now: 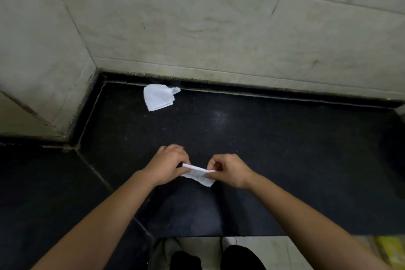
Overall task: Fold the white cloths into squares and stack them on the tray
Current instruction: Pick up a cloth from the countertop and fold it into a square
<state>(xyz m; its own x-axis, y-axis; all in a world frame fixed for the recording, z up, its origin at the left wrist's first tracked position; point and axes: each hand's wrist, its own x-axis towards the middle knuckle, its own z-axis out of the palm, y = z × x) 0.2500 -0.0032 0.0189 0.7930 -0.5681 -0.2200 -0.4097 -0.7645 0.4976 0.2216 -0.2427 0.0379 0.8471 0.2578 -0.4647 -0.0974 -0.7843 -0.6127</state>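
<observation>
A small white cloth [198, 175] is held just above the dark counter [274, 138], partly folded. My left hand [167, 165] grips its left end with curled fingers. My right hand [229, 170] pinches its right end between thumb and fingers. A second white cloth [158, 96] lies loosely folded at the back of the counter, close to the wall, with one corner sticking out to the right. No tray is in view.
Pale tiled walls [219, 24] rise behind and to the left of the counter, forming a corner. The counter's front edge runs just below my forearms. A yellow object [392, 252] shows at the bottom right, and dark shoes [238, 257] stand on the pale floor.
</observation>
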